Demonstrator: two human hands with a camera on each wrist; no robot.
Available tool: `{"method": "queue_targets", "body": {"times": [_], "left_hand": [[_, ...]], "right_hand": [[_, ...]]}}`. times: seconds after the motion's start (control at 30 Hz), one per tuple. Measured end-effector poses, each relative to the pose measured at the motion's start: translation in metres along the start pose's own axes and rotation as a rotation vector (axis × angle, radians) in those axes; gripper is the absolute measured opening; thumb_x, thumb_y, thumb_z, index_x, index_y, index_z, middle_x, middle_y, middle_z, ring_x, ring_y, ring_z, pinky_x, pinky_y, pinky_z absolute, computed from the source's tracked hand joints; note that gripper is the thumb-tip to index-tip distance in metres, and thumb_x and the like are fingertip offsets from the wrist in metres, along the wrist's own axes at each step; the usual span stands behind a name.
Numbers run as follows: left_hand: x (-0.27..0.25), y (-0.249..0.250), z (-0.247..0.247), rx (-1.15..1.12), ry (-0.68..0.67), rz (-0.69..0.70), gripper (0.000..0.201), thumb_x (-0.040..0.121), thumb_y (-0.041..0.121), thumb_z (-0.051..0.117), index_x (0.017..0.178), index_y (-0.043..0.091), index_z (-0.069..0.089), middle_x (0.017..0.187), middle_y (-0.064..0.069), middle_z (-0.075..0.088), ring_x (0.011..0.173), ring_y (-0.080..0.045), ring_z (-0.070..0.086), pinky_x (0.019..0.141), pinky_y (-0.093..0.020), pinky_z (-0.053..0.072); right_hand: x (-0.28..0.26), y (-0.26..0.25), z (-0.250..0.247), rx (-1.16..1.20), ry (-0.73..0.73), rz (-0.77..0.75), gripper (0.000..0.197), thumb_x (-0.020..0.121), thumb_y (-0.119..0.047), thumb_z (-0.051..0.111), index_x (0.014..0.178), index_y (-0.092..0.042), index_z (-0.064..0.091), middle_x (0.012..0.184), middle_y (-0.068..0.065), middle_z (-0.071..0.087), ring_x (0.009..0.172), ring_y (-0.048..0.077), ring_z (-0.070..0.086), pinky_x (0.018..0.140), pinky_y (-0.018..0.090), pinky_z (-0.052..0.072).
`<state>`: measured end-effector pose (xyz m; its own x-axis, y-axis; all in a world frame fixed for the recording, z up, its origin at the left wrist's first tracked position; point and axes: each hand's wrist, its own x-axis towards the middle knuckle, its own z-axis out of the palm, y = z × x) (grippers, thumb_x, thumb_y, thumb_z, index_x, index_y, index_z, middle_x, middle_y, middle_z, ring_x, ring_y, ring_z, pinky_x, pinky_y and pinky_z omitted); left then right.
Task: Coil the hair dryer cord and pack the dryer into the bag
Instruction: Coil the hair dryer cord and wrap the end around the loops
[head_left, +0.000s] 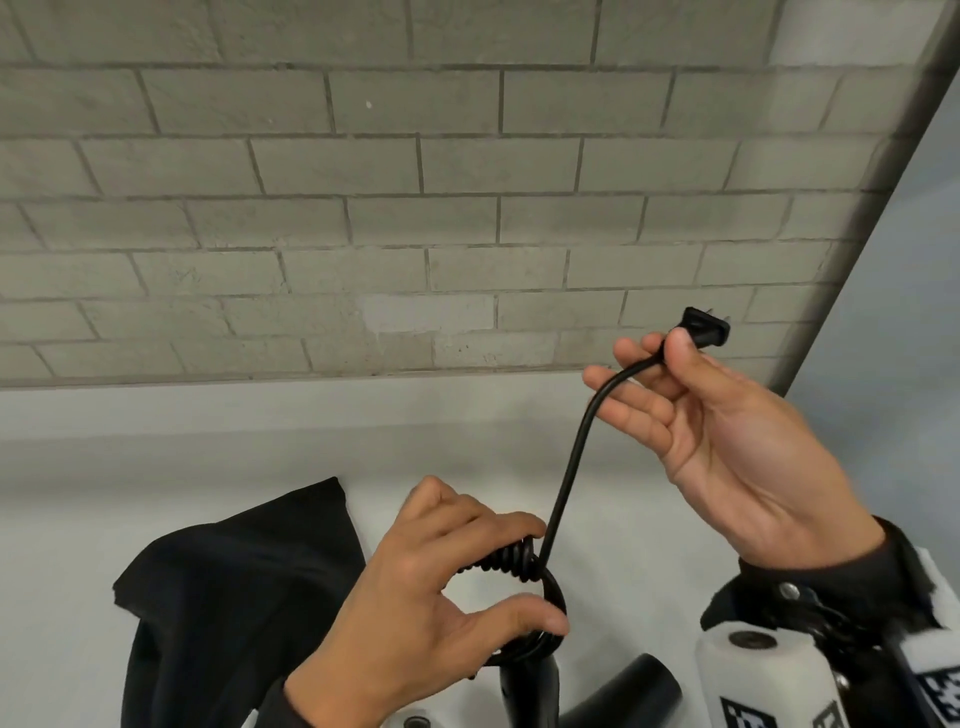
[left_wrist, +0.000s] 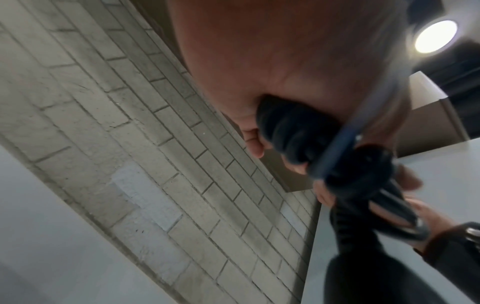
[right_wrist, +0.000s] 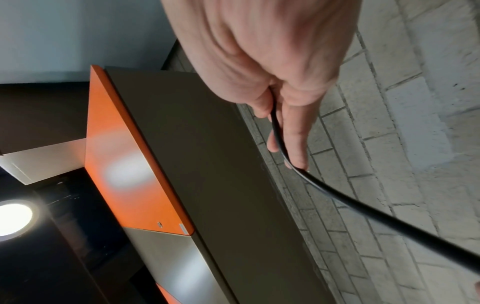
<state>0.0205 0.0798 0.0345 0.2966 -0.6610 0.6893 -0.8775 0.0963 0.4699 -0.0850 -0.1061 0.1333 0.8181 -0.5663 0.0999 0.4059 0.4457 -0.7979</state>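
Note:
My left hand (head_left: 457, 577) grips a coil of black cord (head_left: 524, 566), fingers over the top and thumb under the loop; the left wrist view shows the same bundle (left_wrist: 298, 133) against the palm. From the coil the cord (head_left: 571, 467) rises to my right hand (head_left: 727, 415), which pinches it just below the black plug (head_left: 704, 326) between thumb and forefinger. In the right wrist view the cord (right_wrist: 337, 193) runs out from between the fingers. The black hair dryer (head_left: 618, 691) lies at the bottom edge, partly hidden. A black cloth bag (head_left: 234, 587) lies flat at left.
A pale countertop (head_left: 208, 441) runs back to a grey brick wall (head_left: 363, 208). A wall corner (head_left: 883, 182) stands at the right. Wrist camera mounts (head_left: 748, 670) sit at the bottom right.

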Motion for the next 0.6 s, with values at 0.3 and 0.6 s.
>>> {"method": "queue_targets", "body": {"times": [0.3,0.6], "left_hand": [[0.000,0.002,0.003,0.058,0.005,-0.018,0.027,0.082,0.051,0.071,0.095,0.027,0.070,0.077,0.023,0.057,0.083,-0.010,0.046,0.076,-0.018,0.039],[0.009,0.002,0.002,0.294,-0.042,-0.108,0.038,0.083,0.072,0.055,0.081,0.036,0.067,0.066,0.022,0.057,0.074,-0.008,0.042,0.075,-0.030,0.037]], "right_hand": [[0.017,0.010,-0.017,0.016,0.096,0.008,0.023,0.098,-0.022,0.044,0.088,-0.008,0.058,0.076,0.001,0.071,0.075,0.018,0.075,0.053,0.025,0.058],[-0.014,-0.011,-0.012,0.024,0.043,-0.050,0.022,0.090,-0.032,0.048,0.086,-0.014,0.060,0.068,-0.005,0.064,0.063,0.010,0.071,0.049,0.022,0.057]]}}
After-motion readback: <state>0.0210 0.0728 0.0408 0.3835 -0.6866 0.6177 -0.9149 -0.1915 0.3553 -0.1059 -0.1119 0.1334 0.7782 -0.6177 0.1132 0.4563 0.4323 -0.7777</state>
